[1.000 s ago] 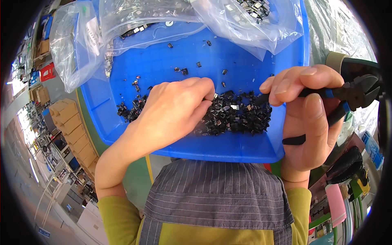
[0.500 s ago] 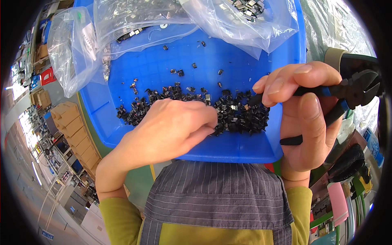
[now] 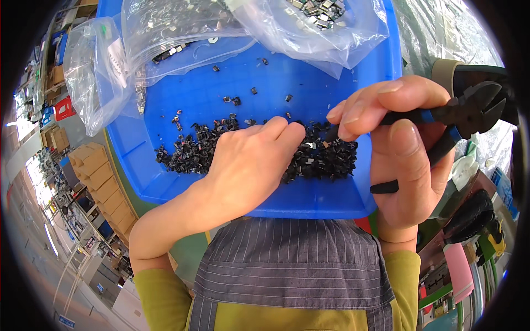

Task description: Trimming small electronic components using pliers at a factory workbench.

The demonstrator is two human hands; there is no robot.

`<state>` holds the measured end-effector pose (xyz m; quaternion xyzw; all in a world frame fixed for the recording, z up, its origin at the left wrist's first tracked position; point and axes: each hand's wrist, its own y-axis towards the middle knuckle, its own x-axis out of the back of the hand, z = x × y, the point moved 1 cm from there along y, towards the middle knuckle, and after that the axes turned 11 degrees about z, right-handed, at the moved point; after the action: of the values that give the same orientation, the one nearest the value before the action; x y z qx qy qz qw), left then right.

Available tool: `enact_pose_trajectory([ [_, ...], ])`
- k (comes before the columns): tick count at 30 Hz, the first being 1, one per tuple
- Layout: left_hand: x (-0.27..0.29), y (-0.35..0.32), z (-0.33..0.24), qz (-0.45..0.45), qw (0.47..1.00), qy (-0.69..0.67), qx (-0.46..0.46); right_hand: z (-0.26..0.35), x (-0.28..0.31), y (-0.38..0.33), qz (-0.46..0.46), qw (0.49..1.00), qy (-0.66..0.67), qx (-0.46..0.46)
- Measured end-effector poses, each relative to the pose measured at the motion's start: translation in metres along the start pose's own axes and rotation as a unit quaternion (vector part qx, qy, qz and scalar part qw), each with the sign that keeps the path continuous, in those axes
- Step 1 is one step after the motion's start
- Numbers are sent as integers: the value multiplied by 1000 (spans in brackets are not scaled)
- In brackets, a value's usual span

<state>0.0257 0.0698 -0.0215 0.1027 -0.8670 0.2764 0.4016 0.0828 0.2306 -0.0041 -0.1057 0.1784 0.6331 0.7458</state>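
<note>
A blue plastic tray (image 3: 309, 205) sits tilted against my striped apron. A heap of small black parts (image 3: 326, 160) lies along its near wall. My left hand (image 3: 248, 165) rests palm down on this heap, fingertips curled into the parts near the middle. Whether it grips any part is hidden. My right hand (image 3: 403, 149) is at the tray's right edge, closed around black cutting pliers (image 3: 469, 110) with blue-trimmed handles; the jaws point right, away from the tray.
Clear plastic bags (image 3: 182, 38) holding small metal and black parts lie over the tray's far side. Loose black parts (image 3: 237, 100) dot the tray floor. Cardboard boxes (image 3: 94, 165) are far below at left. Tools and a pink object (image 3: 461, 270) crowd the right.
My left hand has slid to the right across the heap of black parts, and its fingertips now reach close to my right hand. The pliers stay held in the same place.
</note>
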Motion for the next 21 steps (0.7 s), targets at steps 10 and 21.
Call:
enact_pose_trajectory([
  [10,27,-20,9,43,878,-460,125,-6,-1,1,26,1000,3,17],
  [21,18,-3,-6,80,973,-214,22,-6,0,2,15,999,28,32],
])
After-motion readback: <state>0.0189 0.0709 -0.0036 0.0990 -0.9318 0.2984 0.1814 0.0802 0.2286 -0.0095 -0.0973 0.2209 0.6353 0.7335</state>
